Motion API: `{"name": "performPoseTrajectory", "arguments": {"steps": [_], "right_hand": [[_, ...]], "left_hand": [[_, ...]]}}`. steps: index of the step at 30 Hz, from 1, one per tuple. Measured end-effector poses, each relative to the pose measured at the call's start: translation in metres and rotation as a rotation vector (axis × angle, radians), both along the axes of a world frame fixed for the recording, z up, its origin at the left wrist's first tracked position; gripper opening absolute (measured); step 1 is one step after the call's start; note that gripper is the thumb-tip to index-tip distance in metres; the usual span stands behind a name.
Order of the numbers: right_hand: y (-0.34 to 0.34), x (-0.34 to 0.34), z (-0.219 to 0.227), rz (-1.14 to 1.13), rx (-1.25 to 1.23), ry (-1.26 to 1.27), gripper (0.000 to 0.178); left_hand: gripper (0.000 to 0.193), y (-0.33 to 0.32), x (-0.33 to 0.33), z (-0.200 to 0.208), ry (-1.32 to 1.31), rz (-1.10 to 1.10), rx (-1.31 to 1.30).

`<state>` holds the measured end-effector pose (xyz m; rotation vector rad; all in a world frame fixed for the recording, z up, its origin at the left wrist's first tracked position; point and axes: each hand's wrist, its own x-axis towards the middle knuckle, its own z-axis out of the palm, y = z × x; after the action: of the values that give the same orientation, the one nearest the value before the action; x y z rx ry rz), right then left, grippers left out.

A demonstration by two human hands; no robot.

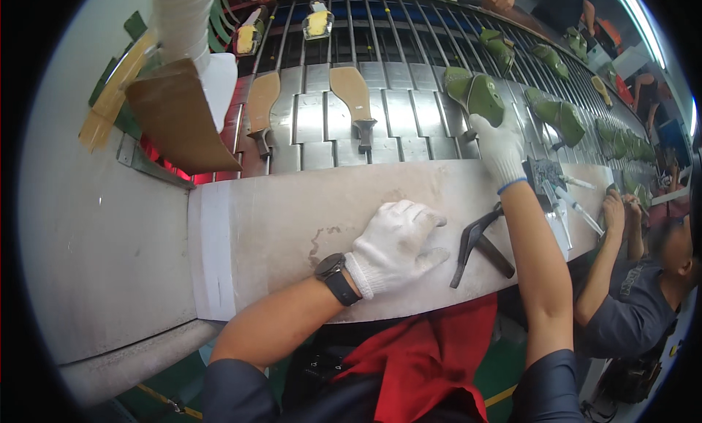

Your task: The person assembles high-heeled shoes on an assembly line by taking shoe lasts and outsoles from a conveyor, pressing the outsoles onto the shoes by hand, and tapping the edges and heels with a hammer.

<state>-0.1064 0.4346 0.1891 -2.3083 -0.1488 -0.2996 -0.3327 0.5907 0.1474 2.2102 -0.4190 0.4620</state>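
Note:
My right hand (502, 144), in a white knit glove, reaches forward to the conveyor and grips the near end of a green shoe last (474, 91). Part of that last is covered by the fingers. My left hand (398, 236), also gloved and with a black watch at the wrist, is held over the pale bench top (281, 240). Its fingers are loosely bent, thumb apart, and nothing is in them. Between my two arms lies a black hammer-like tool (479, 240) with a curved handle.
Two tan soles with dark heels (352, 94) lie on the metal conveyor plates (311, 119). More green lasts (557, 119) stand to the right. Beside my right forearm are a dark container (542, 173) and brushes (578, 208). A co-worker (621, 299) sits at the right; a white duct (183, 24) hangs at the left.

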Motion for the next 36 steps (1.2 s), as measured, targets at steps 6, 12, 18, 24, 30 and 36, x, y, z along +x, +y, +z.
{"name": "performPoseTrajectory", "arguments": {"steps": [6, 12, 18, 24, 30, 36], "right_hand": [[-0.042, -0.169, -0.007, 0.559, -0.088, -0.312, 0.055], [-0.071, -0.150, -0.017, 0.578, -0.209, -0.331, 0.043], [0.001, -0.072, 0.011, 0.562, 0.277, 0.214, 0.048], [0.019, -0.063, -0.011, 0.545, 0.765, 0.519, 0.062], [0.016, -0.054, -0.004, 0.507, 0.718, 0.471, 0.043], [0.012, -0.052, -0.009, 0.503, 0.440, 0.329, 0.043]], "left_hand": [[0.059, 0.009, 0.007, 0.017, 0.174, 0.129, -0.285], [0.093, 0.070, 0.076, 0.020, 0.109, 0.665, 0.248], [0.068, 0.112, 0.123, 0.016, 0.609, 0.558, 0.317], [0.054, 0.034, 0.109, 0.042, 0.283, 0.497, -0.080], [0.046, 0.029, 0.116, 0.043, 0.318, 0.149, -0.280], [0.089, 0.169, 0.271, 0.017, 0.222, 0.847, 0.139]]}}
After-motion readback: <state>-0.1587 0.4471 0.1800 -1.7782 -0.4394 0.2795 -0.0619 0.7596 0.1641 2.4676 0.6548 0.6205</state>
